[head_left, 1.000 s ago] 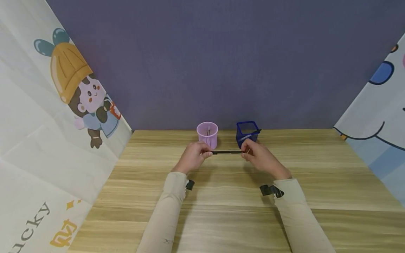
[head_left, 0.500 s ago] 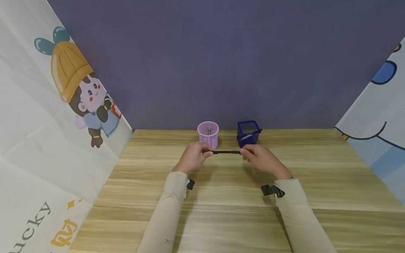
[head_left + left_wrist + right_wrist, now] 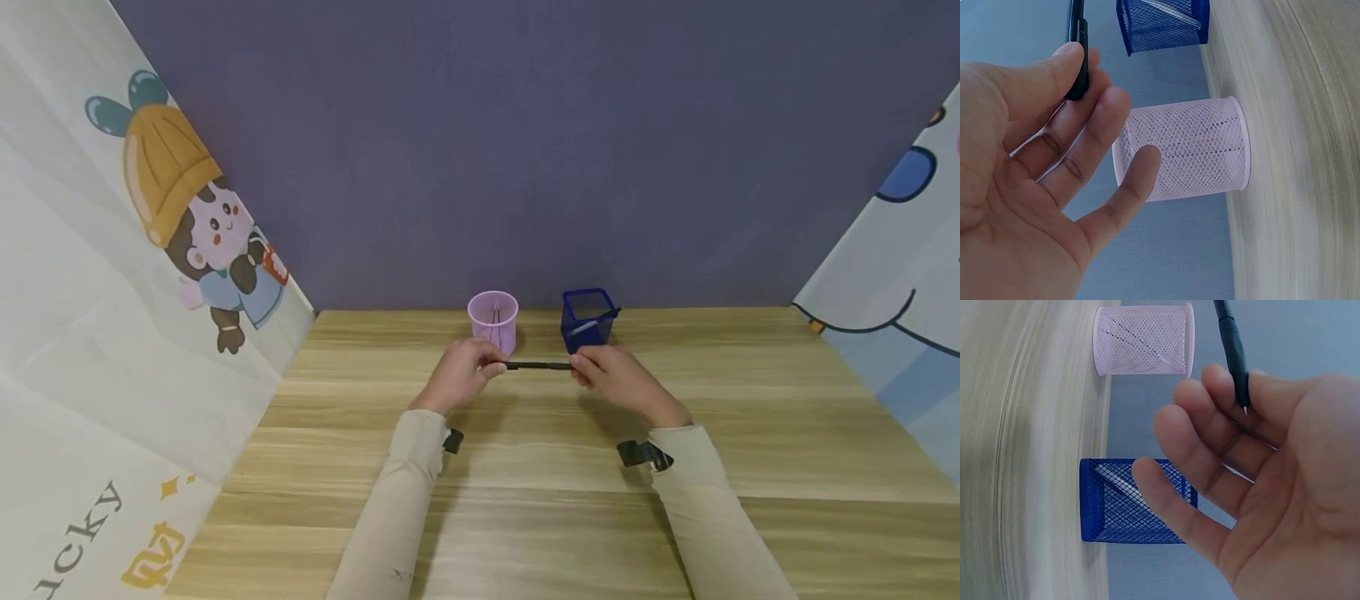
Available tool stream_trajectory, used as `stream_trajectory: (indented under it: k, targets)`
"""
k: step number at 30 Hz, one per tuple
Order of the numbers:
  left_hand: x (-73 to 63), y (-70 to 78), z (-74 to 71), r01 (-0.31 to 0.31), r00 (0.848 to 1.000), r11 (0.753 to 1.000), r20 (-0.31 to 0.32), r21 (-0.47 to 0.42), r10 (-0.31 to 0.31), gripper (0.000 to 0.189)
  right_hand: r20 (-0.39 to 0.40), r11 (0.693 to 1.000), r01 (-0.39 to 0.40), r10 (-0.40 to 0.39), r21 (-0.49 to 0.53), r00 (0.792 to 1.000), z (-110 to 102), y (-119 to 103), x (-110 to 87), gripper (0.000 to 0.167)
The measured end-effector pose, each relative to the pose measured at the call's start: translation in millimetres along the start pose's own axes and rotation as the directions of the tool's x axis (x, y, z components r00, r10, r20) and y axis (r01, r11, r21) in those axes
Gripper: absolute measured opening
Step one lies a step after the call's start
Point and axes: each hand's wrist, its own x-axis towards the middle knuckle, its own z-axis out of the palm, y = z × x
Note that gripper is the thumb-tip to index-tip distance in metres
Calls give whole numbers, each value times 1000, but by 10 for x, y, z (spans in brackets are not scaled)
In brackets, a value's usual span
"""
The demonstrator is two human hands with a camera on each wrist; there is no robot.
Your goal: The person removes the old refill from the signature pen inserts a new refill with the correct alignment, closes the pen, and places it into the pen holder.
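Note:
A black pen [image 3: 537, 365] lies level between both hands, above the table. My left hand [image 3: 462, 372] pinches its clip end with thumb and fingers; in the left wrist view the clip shows beside the thumb and the other fingers spread loosely. My right hand [image 3: 621, 379] pinches the other end, where the right wrist view shows a small bare metal tip [image 3: 1245, 410]. Just behind the left hand stands a pink mesh pen cup [image 3: 1185, 150] with two thin dark sticks inside. Behind the right hand is a square blue mesh pen cup [image 3: 1138, 500] with a pen leaning in it.
Both cups stand near the back edge of the wood-grain table [image 3: 525, 517], a short gap between them. A dark blue-grey backdrop [image 3: 525, 150] rises behind. Printed white sheets [image 3: 90, 350] flank the table on both sides.
The right hand's fingers have shifted on the pen's end, the raised forefinger coming down to close around it. The left hand and both cups stay in place.

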Motion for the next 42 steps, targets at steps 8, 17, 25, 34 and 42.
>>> stream_trajectory:
  k: [8,17,25,34,42]
  targets:
    - [8,-5,11,-11,1000,1000,-7,4,11,10,-21,1000,21,-21,-4,1000,-17,-10,-14,30]
    - [-20,5,11,1,1000,1000,-5,10,-1,9,-18,1000,-11,11,6,1000,10,-26,-37,24]
    - [-17,-5,6,-11,1000,1000,-11,9,11,9,-16,999,-36,36,7,999,6,-45,-32,17]
    - [-5,-16,16,-13,1000,1000,-4,8,13,9,-16,1000,-4,4,18,1000,3,-14,-33,16]
    - [3,-18,21,-6,1000,1000,-2,15,6,9,-25,1000,19,-18,19,1000,6,-3,-35,10]
